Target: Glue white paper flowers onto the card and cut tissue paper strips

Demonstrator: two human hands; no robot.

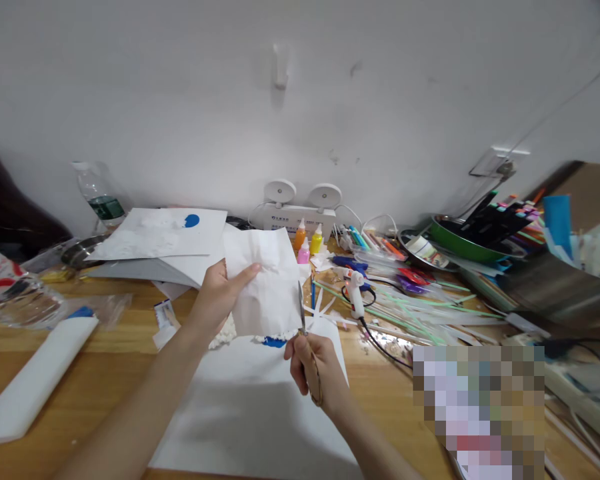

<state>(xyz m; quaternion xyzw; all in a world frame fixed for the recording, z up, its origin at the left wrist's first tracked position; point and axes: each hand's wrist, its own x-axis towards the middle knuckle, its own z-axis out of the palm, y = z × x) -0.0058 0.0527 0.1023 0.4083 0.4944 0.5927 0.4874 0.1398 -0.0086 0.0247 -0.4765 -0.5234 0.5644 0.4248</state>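
Left hand [225, 287]: in my head view, pinching the paper [266, 307], thumb in front, likely to steady it.
Right hand [314, 365]: gripping scissors [302, 312], tips up, apparently to meet its right edge.
Paper: above the sheet [260, 420].

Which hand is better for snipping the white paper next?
Probably the right hand: it holds the scissors, blades pointing up beside the edge of the white paper. The left hand is busy gripping that paper.

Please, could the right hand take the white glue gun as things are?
Probably not directly: the right hand holds scissors, although nothing tall appears between it and the white glue gun.
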